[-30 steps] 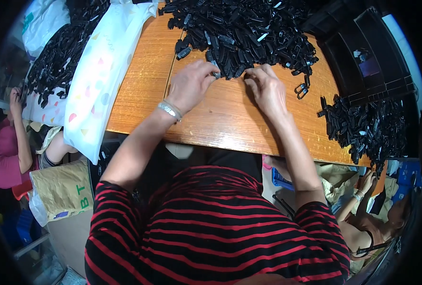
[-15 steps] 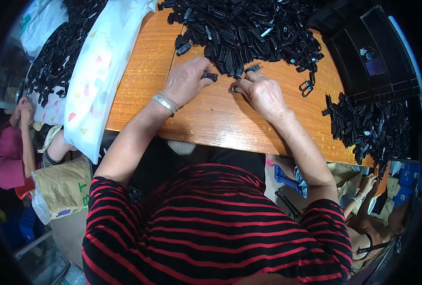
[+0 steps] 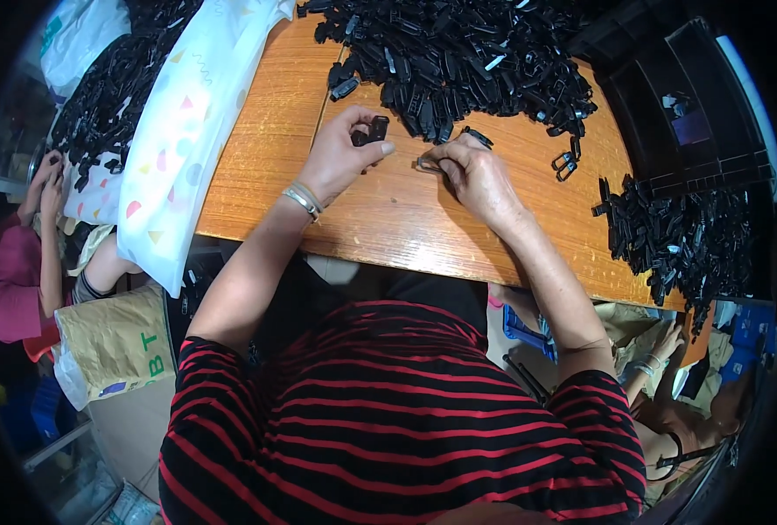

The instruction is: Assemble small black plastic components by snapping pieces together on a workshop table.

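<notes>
My left hand (image 3: 341,156) is closed around a small black plastic part (image 3: 377,131), held up between the fingers with the thumb stretched below it. To its right, my right hand (image 3: 479,175) pinches a small dark loop-shaped piece (image 3: 427,165) low over the wooden table (image 3: 380,219). Another black part (image 3: 477,137) shows just behind the right-hand knuckles; whether that hand touches it I cannot tell. A large heap of black plastic parts (image 3: 458,61) lies beyond both hands. Off to the right of the heap, a loop-shaped black piece (image 3: 565,164) rests alone.
A second pile of black parts (image 3: 677,236) covers the table's right corner, below a black bin (image 3: 686,114). A white patterned plastic bag (image 3: 174,175) hangs over the left edge. People sit at the far left (image 3: 17,271) and lower right (image 3: 668,420). A brown paper sack (image 3: 113,341) stands left.
My left hand has turned, lifting its black part more upright and into plainer view. My right hand has shifted slightly, and the loop-shaped piece now sticks out from its fingertips.
</notes>
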